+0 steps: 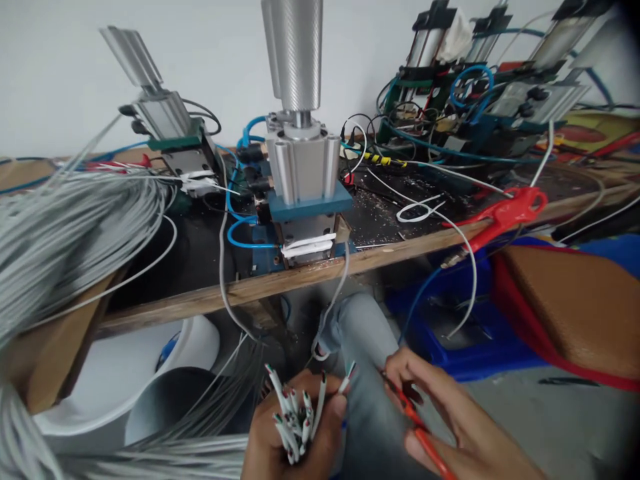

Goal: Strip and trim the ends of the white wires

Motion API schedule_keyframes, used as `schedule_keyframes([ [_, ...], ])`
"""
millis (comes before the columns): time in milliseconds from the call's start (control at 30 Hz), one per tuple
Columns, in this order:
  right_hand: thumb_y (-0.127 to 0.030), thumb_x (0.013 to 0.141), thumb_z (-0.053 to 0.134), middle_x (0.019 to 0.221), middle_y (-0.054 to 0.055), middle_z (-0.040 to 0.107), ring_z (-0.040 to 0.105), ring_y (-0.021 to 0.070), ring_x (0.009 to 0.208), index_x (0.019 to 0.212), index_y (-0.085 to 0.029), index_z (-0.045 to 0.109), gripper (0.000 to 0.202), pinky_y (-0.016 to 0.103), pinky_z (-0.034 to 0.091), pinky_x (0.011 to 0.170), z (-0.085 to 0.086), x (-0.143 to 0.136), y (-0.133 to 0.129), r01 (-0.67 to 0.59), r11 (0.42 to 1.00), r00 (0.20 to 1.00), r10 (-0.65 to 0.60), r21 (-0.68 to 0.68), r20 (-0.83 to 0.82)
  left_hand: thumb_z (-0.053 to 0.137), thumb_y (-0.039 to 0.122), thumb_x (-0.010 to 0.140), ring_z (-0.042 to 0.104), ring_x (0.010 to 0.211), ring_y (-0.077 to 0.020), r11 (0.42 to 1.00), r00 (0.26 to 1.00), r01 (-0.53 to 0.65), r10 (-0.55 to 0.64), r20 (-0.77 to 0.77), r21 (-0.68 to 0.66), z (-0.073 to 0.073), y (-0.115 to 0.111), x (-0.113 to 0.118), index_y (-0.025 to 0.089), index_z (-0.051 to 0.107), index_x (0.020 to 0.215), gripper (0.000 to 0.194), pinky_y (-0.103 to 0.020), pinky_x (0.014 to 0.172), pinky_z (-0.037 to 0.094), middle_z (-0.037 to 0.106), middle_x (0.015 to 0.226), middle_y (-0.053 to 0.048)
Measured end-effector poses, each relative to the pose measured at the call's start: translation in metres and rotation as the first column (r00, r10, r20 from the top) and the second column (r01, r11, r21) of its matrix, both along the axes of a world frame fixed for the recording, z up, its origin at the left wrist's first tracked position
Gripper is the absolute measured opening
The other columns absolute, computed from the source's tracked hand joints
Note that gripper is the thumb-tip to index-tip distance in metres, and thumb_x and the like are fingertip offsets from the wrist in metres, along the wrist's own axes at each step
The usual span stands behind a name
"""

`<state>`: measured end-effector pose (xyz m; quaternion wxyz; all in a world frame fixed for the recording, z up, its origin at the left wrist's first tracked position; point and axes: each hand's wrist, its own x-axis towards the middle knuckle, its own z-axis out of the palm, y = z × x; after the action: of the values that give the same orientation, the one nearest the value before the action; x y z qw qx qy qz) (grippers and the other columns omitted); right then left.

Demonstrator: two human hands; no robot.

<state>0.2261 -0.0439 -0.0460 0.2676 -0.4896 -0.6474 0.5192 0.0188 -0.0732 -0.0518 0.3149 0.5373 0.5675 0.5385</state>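
My left hand [295, 427] is closed round a bundle of white cables [299, 417], their cut ends pointing up. Coloured inner wires show at several tips. One cable end [347, 377] stands out to the right, pinched by the thumb and forefinger. Just right of it, my right hand [450, 413] grips a red-handled hand tool [414, 417], which looks like cutters or pliers; its jaws are dark and partly hidden by the fingers. A gap separates the tool from the pinched cable end.
Above the hands, a wooden bench [210, 293] carries a pneumatic press [303, 167] and a second press [160, 120]. A big coil of grey-white cable [100, 233] lies at left. A red air gun [515, 213] rests at the bench edge, above a blue crate [450, 320] and brown-topped stool [575, 293].
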Motion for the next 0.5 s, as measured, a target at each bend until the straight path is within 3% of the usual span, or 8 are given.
schedule_keyframes([
  [67,-0.02,0.067,0.064,0.083,-0.001,0.055,0.052,0.0183,0.077,0.086,-0.024,0.052,0.022,0.029,0.044,0.071,0.004,-0.005,-0.006,-0.024,1.0,0.992,0.025,-0.011,0.122,0.064,0.017,0.088,0.057,0.049,-0.0127,0.997,0.999,0.043,-0.041,-0.034,0.064,0.001,0.0,-0.002,0.027,0.078,0.081,0.018,-0.024,0.053,0.046,0.064,0.058,0.006],
  [133,-0.02,0.065,0.063,0.076,-0.003,0.05,0.047,0.0163,0.071,0.08,-0.024,0.048,0.021,0.028,0.04,0.066,0.005,-0.01,-0.009,-0.023,0.999,0.987,0.029,-0.041,0.161,0.063,0.01,0.084,0.055,0.047,-0.0121,0.993,0.996,0.069,-0.063,-0.064,0.096,0.003,0.001,-0.003,0.027,0.078,0.08,0.022,-0.024,0.051,0.043,0.062,0.057,0.006],
  [500,-0.023,0.067,0.066,0.063,-0.007,0.045,0.04,0.0132,0.059,0.071,-0.024,0.043,0.023,0.026,0.033,0.057,0.009,-0.022,-0.012,0.065,0.994,0.998,-0.063,-0.088,0.027,0.067,0.021,0.088,0.053,0.052,-0.0154,0.988,0.995,0.088,-0.093,-0.038,-0.123,0.007,-0.004,0.0,0.028,0.08,0.079,0.017,-0.028,0.056,0.04,0.06,0.06,0.004],
])
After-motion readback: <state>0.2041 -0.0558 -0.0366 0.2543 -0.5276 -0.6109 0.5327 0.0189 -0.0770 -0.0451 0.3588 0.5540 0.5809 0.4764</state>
